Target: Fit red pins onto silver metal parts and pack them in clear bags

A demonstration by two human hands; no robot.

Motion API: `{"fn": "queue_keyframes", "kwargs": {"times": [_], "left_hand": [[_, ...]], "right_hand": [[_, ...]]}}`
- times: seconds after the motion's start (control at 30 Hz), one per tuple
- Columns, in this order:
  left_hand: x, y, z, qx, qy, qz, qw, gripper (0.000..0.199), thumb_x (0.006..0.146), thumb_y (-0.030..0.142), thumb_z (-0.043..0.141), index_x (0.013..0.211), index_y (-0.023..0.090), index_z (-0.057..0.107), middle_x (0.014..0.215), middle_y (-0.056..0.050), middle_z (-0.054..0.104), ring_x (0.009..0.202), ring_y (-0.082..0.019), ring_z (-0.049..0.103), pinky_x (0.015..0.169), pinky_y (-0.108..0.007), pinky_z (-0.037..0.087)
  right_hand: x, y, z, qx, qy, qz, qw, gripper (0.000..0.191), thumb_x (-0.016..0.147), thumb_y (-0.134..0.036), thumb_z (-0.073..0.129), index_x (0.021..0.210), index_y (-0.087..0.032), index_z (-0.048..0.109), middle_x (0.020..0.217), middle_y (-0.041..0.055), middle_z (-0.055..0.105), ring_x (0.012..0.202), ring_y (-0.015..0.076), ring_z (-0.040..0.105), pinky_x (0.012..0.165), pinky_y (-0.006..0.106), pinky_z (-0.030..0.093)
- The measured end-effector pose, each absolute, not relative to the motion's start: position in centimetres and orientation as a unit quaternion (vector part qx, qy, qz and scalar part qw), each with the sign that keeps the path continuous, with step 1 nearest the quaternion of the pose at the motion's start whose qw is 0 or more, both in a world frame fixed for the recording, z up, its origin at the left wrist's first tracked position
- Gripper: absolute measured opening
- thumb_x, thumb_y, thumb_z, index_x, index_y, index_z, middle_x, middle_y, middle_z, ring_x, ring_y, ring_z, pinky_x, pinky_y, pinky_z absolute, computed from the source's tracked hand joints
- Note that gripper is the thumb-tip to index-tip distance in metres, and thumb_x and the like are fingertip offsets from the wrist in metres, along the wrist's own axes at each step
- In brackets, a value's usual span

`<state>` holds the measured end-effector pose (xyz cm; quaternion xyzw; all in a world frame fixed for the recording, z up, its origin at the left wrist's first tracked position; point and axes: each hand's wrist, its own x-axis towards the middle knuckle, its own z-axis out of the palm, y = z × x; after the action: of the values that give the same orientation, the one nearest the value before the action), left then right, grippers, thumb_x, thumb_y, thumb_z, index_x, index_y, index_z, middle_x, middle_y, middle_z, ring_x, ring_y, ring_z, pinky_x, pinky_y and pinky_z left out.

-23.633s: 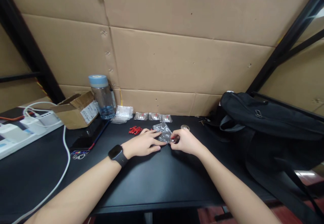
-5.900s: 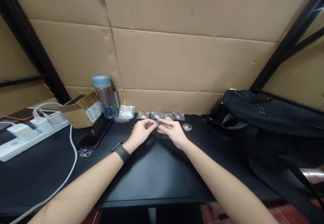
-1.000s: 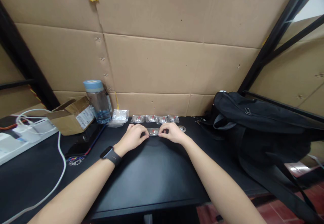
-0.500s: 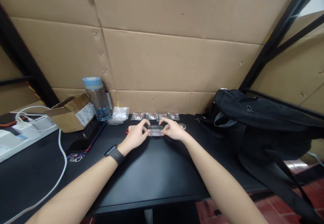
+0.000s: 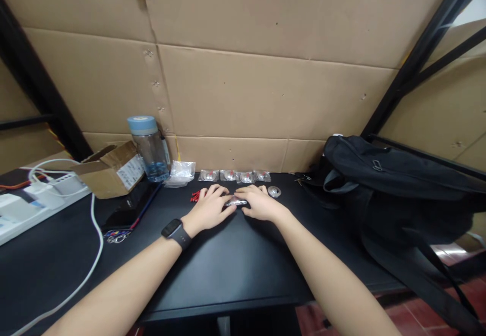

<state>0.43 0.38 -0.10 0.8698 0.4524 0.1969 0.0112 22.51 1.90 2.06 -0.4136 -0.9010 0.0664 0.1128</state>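
Observation:
Between my two hands lies a small clear plastic packet (image 5: 237,201) with something shiny and a bit of red inside. My left hand (image 5: 211,207), with a dark watch (image 5: 176,232) on the wrist, grips the packet's left side. My right hand (image 5: 258,203) has its fingers over the top and right side of the same packet. Much of the packet is hidden under the fingers. Red pieces (image 5: 195,196) lie just left of my left hand. A round metal disc (image 5: 274,192) rests beyond my right hand. Several similar filled packets (image 5: 228,175) stand in a row behind.
Flat clear bags (image 5: 181,173) lie beside a blue-lidded water bottle (image 5: 148,149). An open cardboard box (image 5: 110,171), a phone (image 5: 131,207) and a power strip (image 5: 49,204) with a white cable occupy the left. A black bag (image 5: 395,189) fills the right side.
The packet was held raised between my fingertips; now it sits lower and flatter, with my hands closed over it. The view has shifted slightly.

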Motion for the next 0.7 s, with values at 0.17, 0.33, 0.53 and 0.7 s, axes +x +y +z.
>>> {"fn": "queue_keyframes", "kwargs": {"times": [0.17,0.33,0.53,0.7], "left_hand": [[0.6,0.3,0.0,0.862,0.462,0.207,0.008,0.035,0.094,0.049,0.058,0.119,0.028,0.069,0.125,-0.009,0.065,0.123,-0.032,0.045,0.100,-0.049,0.032],[0.3,0.9,-0.3,0.841,0.486,0.237,0.012,0.025,0.100,0.037,0.052,0.100,0.024,0.073,0.117,-0.007,0.068,0.118,-0.028,0.048,0.094,-0.045,0.033],[0.1,1.4,-0.8,0.828,0.505,0.240,0.047,0.025,0.098,0.039,0.055,0.095,0.024,0.074,0.118,-0.006,0.068,0.120,-0.029,0.047,0.096,-0.046,0.034],[-0.5,1.5,-0.4,0.812,0.525,0.247,0.061,0.032,0.099,0.044,0.051,0.091,0.026,0.076,0.120,-0.005,0.068,0.122,-0.030,0.047,0.097,-0.048,0.034]], "right_hand": [[22.1,2.0,2.2,-0.446,-0.885,0.079,0.106,0.033,0.098,-0.022,0.053,0.126,-0.031,0.067,0.113,0.0084,0.076,0.109,0.0282,0.067,0.100,0.045,0.031],[22.2,2.1,3.1,-0.475,-0.854,0.133,0.163,0.030,0.099,-0.029,0.053,0.127,-0.031,0.066,0.112,0.0050,0.077,0.110,0.0271,0.068,0.099,0.041,0.036],[22.2,2.5,2.6,-0.490,-0.813,0.223,0.223,0.029,0.086,-0.030,0.070,0.114,-0.027,0.068,0.085,-0.0010,0.078,0.090,0.0222,0.072,0.091,0.036,0.042],[21.8,3.0,1.1,-0.472,-0.780,0.294,0.287,0.039,0.075,-0.024,0.079,0.113,-0.022,0.068,0.081,-0.0012,0.076,0.082,0.0196,0.071,0.080,0.029,0.047]]}}
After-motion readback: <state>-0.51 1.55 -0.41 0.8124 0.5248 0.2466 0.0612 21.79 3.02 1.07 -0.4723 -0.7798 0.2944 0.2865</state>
